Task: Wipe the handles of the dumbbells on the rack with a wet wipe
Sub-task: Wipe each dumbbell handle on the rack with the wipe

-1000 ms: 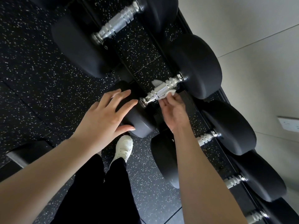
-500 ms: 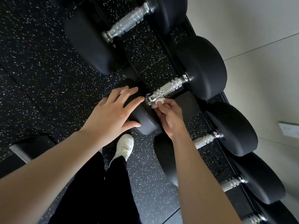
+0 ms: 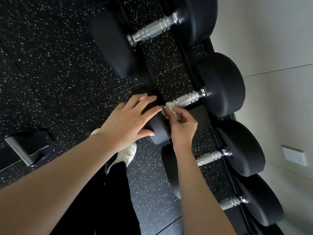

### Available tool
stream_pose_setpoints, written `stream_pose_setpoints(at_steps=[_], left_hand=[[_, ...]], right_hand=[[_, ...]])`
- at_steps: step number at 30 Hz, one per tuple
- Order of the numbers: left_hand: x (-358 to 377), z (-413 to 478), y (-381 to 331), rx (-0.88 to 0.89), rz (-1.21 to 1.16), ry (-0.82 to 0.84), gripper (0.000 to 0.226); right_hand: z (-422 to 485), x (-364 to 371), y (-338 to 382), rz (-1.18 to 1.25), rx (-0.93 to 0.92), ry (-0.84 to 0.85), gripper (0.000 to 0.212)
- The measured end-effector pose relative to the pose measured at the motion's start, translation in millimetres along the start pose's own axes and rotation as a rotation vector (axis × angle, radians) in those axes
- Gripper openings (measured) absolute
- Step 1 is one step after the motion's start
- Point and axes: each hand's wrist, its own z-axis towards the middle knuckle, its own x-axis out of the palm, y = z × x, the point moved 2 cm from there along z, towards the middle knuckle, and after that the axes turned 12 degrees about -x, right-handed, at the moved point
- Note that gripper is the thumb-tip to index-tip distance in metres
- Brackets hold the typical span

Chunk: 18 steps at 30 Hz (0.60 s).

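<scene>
Prob mid-task: right hand (image 3: 183,127) pinches wet wipe (image 3: 169,107) on 2nd dumbbell's handle (image 3: 188,98), near end; left hand (image 3: 128,119) fingers (image 3: 142,100) spread on its head (image 3: 159,132); next handle (image 3: 210,156) done or not, can't tell

Black round-headed dumbbells (image 3: 221,85) with knurled silver grips lie side by side across the rack (image 3: 199,114). A crumpled white wet wipe (image 3: 169,107), pinched by the right hand (image 3: 183,128), seems pressed against the near end of one handle (image 3: 188,99).
</scene>
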Motion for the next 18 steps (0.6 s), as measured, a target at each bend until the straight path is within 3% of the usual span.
stream_pose_setpoints(at_steps=[8, 18], left_hand=[[0.6, 0.5, 1.8, -0.007, -0.029, -0.011, 0.073], [6.0, 2.0, 6.0, -0.005, -0.061, 0.004, 0.072]], right_hand=[[16.3, 15.9, 14.2, -0.391, -0.373, 0.065, 0.011], [23.1, 16.1, 25.5, -0.637, -0.212, 0.29, 0.02]])
